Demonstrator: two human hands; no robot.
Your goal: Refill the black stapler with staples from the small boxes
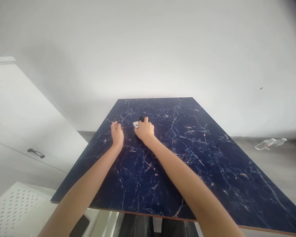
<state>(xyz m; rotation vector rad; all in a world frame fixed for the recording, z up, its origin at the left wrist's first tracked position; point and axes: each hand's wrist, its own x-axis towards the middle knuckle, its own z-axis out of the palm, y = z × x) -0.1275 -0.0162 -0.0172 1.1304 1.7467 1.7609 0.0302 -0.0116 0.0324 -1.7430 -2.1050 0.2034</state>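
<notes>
On the dark blue marbled tabletop (187, 158), my right hand (145, 130) grips a small white box (135, 125) with red and dark print. Its fingers cover most of the box. A small black round object (141, 118) shows at the fingertips; whether it is joined to the box I cannot tell. My left hand (117, 134) rests to the left, apart from the box, its fingers loosely bent and slightly apart with nothing visible in them.
A pale wall (148, 49) stands behind the table. To the left is a white cabinet (19, 108) with a dark handle (36, 153). Lower left are a white perforated surface (13, 207) and a dark phone-like object (79, 226). Clear plastic bottles (270, 144) lie on the floor at right.
</notes>
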